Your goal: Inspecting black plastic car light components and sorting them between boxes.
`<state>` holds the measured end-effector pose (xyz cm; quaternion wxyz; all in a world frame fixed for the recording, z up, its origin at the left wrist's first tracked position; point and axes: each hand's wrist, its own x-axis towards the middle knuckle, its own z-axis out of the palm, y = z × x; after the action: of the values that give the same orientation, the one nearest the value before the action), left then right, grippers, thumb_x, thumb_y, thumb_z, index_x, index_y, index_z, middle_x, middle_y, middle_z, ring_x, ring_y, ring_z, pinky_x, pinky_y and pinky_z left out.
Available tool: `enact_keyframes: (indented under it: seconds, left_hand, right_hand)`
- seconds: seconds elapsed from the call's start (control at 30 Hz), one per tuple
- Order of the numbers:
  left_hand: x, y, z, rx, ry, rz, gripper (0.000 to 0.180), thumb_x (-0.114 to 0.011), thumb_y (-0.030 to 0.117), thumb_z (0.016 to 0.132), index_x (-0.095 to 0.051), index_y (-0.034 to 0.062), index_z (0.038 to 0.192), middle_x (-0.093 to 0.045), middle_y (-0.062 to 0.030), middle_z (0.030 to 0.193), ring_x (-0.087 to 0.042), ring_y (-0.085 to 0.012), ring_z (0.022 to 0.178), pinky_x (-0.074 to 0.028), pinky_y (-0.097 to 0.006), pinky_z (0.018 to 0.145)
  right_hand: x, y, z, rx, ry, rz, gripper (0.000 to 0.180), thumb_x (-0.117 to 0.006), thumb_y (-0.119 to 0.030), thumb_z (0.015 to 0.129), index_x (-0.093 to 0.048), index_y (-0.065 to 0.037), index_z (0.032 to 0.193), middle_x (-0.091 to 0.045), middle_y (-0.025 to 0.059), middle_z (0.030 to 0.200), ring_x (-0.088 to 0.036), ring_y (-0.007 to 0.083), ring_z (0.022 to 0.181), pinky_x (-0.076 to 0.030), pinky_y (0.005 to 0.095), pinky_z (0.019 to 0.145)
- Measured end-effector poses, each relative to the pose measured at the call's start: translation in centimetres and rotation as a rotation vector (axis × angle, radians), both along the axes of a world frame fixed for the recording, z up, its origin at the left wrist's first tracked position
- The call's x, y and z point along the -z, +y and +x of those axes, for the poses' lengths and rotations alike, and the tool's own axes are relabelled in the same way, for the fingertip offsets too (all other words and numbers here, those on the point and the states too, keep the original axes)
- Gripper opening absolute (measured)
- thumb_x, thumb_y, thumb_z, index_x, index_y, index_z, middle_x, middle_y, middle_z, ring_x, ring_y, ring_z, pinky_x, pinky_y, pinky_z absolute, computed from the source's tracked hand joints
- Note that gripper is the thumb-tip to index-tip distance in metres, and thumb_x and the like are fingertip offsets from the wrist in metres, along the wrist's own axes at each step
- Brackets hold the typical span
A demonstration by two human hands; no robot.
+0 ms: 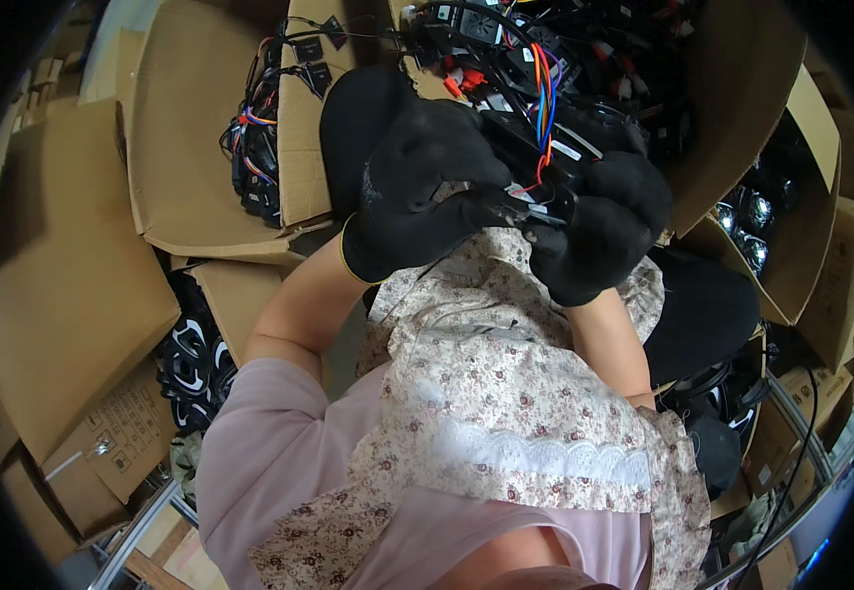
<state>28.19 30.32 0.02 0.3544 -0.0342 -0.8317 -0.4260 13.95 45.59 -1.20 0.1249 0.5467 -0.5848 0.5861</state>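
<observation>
Both my hands wear black gloves and meet in front of my lap. My left hand [432, 187] is closed, thumb and fingertips pinching at a small pale connector [519, 192] on thin wires. My right hand [604, 226] is closed around the near end of a black plastic module [514, 143] with white labels. A looped bundle of orange, blue and red wires [547, 88] rises from between the hands. The gloves hide most of the connector, so I cannot tell if it is plugged in.
Beyond my hands, a large cardboard box [737, 98] holds a heap of black wired modules [614, 59]. More wired parts [258, 157] sit in a box at the left. Shiny round parts [754, 221] fill another box at the right. A floral apron [506, 364] covers my lap.
</observation>
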Motion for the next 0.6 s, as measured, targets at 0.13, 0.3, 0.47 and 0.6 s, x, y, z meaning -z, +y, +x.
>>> enact_keyframes:
  seconds: [0.13, 0.3, 0.47, 0.6]
  left_hand:
    - [-0.2, -0.1, -0.2, -0.045, 0.011, -0.023, 0.031, -0.084, 0.021, 0.074, -0.069, 0.0089, 0.099, -0.062, -0.0068, 0.096, -0.059, -0.0268, 0.094, -0.047, -0.038, 0.086]
    - [-1.4, -0.5, 1.0, -0.275, 0.043, 0.195, 0.028, -0.077, 0.017, 0.083, -0.066, 0.0063, 0.107, -0.063, -0.0087, 0.103, -0.059, -0.0261, 0.1, -0.047, -0.04, 0.092]
    - [-5.6, -10.0, 9.4, -0.72, 0.464, 0.332, 0.03, -0.047, 0.016, 0.101, -0.062, 0.0001, 0.122, -0.062, -0.015, 0.128, -0.061, -0.025, 0.114, -0.048, -0.04, 0.099]
    - [-9.8, -14.2, 16.4, -1.244, 0.286, -0.463, 0.029, -0.053, 0.021, 0.1, -0.069, -0.0017, 0.109, -0.069, -0.0137, 0.114, -0.064, -0.0209, 0.102, -0.05, -0.037, 0.089]
  right_hand:
    - [-0.2, -0.8, 0.4, 0.007, -0.081, -0.118, 0.034, -0.088, -0.03, 0.064, -0.061, -0.014, 0.074, -0.065, 0.0059, 0.08, -0.063, 0.0272, 0.079, -0.047, 0.0421, 0.074]
    - [0.6, 0.4, 0.6, 0.077, -0.121, -0.009, 0.062, -0.084, -0.018, 0.07, -0.052, -0.008, 0.123, -0.043, 0.0188, 0.136, -0.053, 0.0342, 0.12, -0.042, 0.0469, 0.103]
    - [2.0, 3.0, -3.2, 0.276, -0.266, 0.147, 0.051, -0.075, -0.007, 0.076, -0.054, -0.006, 0.123, -0.046, 0.019, 0.133, -0.049, 0.0356, 0.124, -0.044, 0.0418, 0.103]
    - [2.6, 5.7, -7.4, 0.357, -0.182, 0.387, 0.048, -0.076, -0.011, 0.078, -0.059, -0.006, 0.122, -0.049, 0.0197, 0.133, -0.05, 0.0372, 0.123, -0.043, 0.0435, 0.103]
